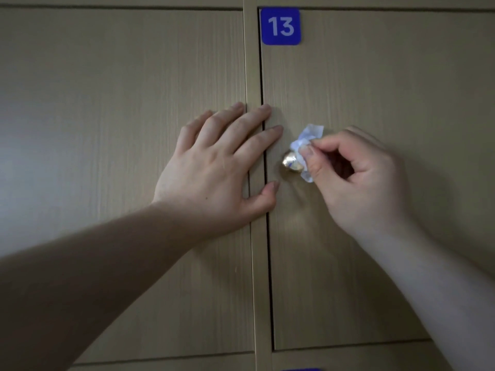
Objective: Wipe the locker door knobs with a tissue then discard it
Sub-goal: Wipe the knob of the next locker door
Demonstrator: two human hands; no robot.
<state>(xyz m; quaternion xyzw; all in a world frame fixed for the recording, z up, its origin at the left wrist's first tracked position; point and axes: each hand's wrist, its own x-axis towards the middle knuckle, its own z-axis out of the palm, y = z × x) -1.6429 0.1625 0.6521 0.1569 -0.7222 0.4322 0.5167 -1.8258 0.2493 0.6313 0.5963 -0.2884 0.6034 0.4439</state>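
The knob (291, 163) sits near the left edge of door 13 (375, 236), sticking out toward the camera. It is round, so it has no long axis. The tissue (308, 137) touches its upper right side, crumpled and running top to bottom. The right hand (359, 178) pinches the tissue between thumb and forefinger and lies just right of the knob, so it is the nearer hand. I judge the next wipe goes leftward over the knob. The left hand (214, 167) lies flat with its fingers spread, pressing across the gap between the doors, and holds nothing.

In view are one knob, one tissue, two hands and one full plate (280, 26).
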